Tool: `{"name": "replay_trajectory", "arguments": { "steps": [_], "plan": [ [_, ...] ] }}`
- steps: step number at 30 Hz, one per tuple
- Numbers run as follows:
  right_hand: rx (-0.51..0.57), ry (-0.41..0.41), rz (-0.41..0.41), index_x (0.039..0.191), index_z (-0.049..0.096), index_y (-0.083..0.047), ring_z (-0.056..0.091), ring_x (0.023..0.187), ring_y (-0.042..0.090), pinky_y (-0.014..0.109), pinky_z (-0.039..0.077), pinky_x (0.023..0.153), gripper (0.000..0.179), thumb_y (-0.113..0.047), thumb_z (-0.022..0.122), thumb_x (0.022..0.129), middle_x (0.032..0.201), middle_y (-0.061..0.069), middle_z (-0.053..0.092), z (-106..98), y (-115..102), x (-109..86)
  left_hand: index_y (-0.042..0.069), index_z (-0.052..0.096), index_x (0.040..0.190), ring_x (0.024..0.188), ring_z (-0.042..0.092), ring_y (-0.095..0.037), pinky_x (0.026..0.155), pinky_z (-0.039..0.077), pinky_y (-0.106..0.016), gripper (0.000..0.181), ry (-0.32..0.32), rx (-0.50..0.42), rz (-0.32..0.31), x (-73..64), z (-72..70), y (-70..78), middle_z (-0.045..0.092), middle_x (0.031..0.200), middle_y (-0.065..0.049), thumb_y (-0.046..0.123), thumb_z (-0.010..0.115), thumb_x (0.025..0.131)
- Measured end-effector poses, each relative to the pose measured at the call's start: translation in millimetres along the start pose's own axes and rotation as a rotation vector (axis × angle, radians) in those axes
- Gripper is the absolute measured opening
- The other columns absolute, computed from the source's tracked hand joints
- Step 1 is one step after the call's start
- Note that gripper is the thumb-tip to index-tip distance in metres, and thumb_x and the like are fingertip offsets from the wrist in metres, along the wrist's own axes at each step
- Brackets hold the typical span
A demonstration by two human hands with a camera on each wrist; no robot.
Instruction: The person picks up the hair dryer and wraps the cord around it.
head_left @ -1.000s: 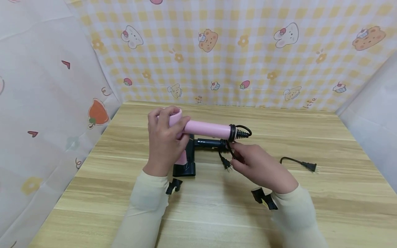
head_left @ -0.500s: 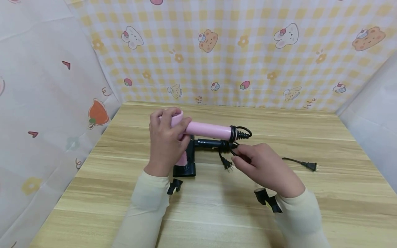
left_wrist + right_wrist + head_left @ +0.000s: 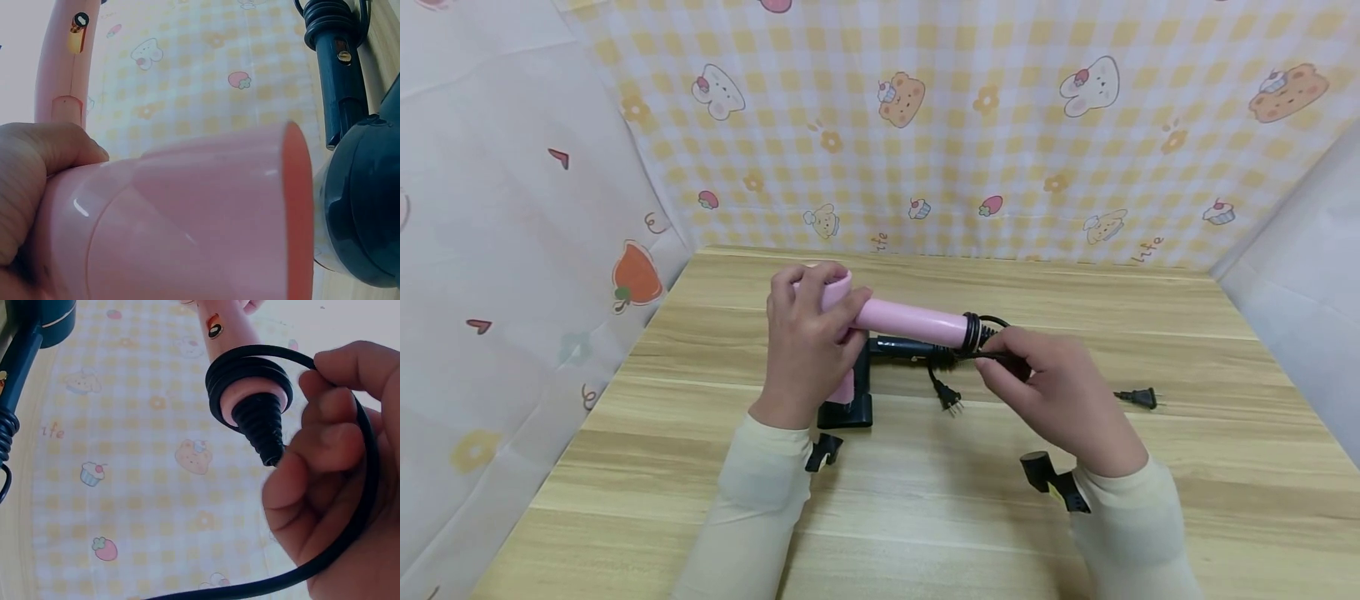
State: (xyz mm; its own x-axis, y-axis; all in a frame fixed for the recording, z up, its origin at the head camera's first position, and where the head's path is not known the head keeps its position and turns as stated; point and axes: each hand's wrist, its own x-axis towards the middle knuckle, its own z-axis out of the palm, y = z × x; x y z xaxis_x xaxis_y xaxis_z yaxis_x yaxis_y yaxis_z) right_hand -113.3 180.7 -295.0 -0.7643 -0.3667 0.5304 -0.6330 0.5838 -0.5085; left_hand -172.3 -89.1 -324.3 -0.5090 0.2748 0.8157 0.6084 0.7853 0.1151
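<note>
My left hand [image 3: 808,350] grips a pink hair dryer [image 3: 913,323] by its barrel, holding it above the table with the handle pointing right. Black cord [image 3: 370,462] is wound in several turns round the handle's end, beside the ribbed strain relief [image 3: 262,425]. Thumb and forefinger of my right hand [image 3: 1060,392] pinch a loose stretch of that cord, which loops past the palm in the right wrist view. Behind and below the pink one, a dark hair dryer [image 3: 910,348] lies on the table, its own cord wrapped round its handle.
A two-pin plug [image 3: 950,394] from the dark dryer lies at the middle of the wooden table [image 3: 925,500]. Another black plug [image 3: 1141,398] lies to the right, its cord running behind my right hand. A yellow checked curtain [image 3: 947,142] hangs at the back.
My right hand has moved right and slightly up, pulling the cord taut near the handle's end. The right-hand plug has shifted slightly left. My left hand has drifted a little right with the hair dryer.
</note>
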Motion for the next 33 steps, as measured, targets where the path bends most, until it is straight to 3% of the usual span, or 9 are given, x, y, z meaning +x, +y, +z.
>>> {"name": "replay_trajectory", "arguments": {
  "steps": [9,15,22,26,33],
  "plan": [
    [-0.065,0.156,0.023,0.084,0.066,-0.011,0.039,0.054,0.008,0.019,0.031,0.050,0.022,0.002,0.083,0.076,0.065,-0.009,0.046,-1,0,1.6,0.012,0.078,0.104,0.114,0.040,-0.041,0.084,0.040,-0.056,0.026,-0.009,-0.004,0.041,1.5,-2.2,1.7,0.054,0.122,-0.013,0.007,0.076,0.078],
    [-0.059,0.226,0.013,0.094,0.067,-0.002,0.047,0.066,0.008,0.018,0.035,0.058,0.023,0.005,0.080,0.078,0.076,-0.005,0.057,-1,4,2.7,0.013,0.078,0.103,0.113,0.041,-0.040,0.083,0.041,-0.056,0.027,-0.002,-0.002,0.083,1.5,-2.0,2.1,0.055,0.121,-0.012,0.008,0.079,0.076],
    [-0.012,0.258,0.035,0.101,0.067,-0.001,0.050,0.071,0.007,0.019,0.034,0.056,0.020,0.006,0.075,0.083,0.081,-0.004,0.060,-2,8,4.2,0.014,0.078,0.102,0.112,0.043,-0.040,0.085,0.041,-0.056,0.024,0.026,-0.033,0.133,2.3,-3.2,2.2,0.055,0.120,-0.012,0.011,0.079,0.078],
    [0.013,0.272,0.055,0.101,0.068,-0.001,0.051,0.072,0.007,0.019,0.037,0.061,0.018,0.005,0.073,0.085,0.082,-0.003,0.062,-3,11,4.4,0.014,0.077,0.101,0.112,0.043,-0.040,0.087,0.041,-0.055,0.023,0.039,-0.031,0.148,3.7,-5.2,3.4,0.055,0.119,-0.012,0.012,0.079,0.078],
    [0.116,0.269,0.192,0.101,0.068,-0.002,0.057,0.077,0.010,0.018,0.043,0.068,0.009,0.001,0.067,0.092,0.089,-0.003,0.065,-5,16,4.3,0.013,0.077,0.099,0.111,0.044,-0.040,0.089,0.040,-0.054,0.021,0.079,-0.057,0.173,6.6,-7.1,5.9,0.056,0.116,-0.012,0.010,0.076,0.078]
  ]
}}
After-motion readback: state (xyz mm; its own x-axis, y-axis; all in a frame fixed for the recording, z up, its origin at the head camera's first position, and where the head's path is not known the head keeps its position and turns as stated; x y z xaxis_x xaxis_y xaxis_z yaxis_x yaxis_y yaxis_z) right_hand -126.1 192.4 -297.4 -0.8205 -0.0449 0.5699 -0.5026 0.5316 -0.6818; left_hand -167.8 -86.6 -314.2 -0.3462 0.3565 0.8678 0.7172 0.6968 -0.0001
